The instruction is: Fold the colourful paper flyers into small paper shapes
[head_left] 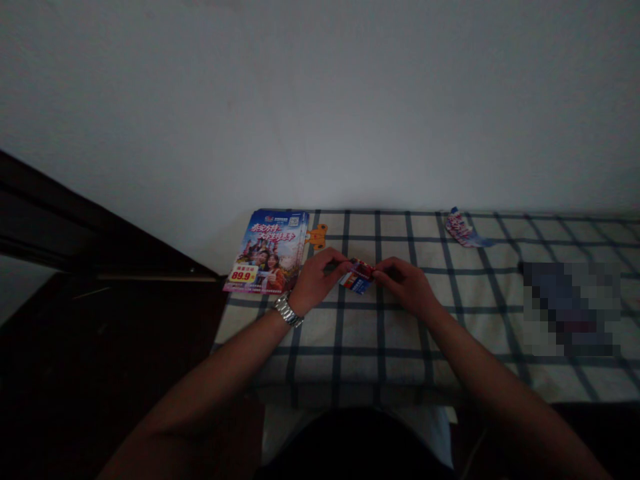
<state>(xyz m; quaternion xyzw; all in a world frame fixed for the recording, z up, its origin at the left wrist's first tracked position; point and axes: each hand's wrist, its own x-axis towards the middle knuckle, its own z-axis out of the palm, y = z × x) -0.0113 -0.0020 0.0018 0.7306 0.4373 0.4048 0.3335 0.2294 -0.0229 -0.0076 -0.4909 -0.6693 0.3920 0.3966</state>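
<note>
My left hand (316, 279) and my right hand (406, 285) meet over a checked cloth (400, 333). Both pinch a small folded piece of printed paper (358, 277), red and blue, held between the fingertips just above the cloth. A metal watch (289, 311) is on my left wrist. A stack of colourful flyers (267, 252) lies just left of my left hand. A small orange paper shape (317, 236) rests beside the stack's top right corner.
Another folded printed paper piece (463, 229) lies at the far edge of the cloth, right of centre. A blurred-out patch (570, 307) covers something at the right. A white wall rises behind; dark wooden furniture (75, 267) stands at the left.
</note>
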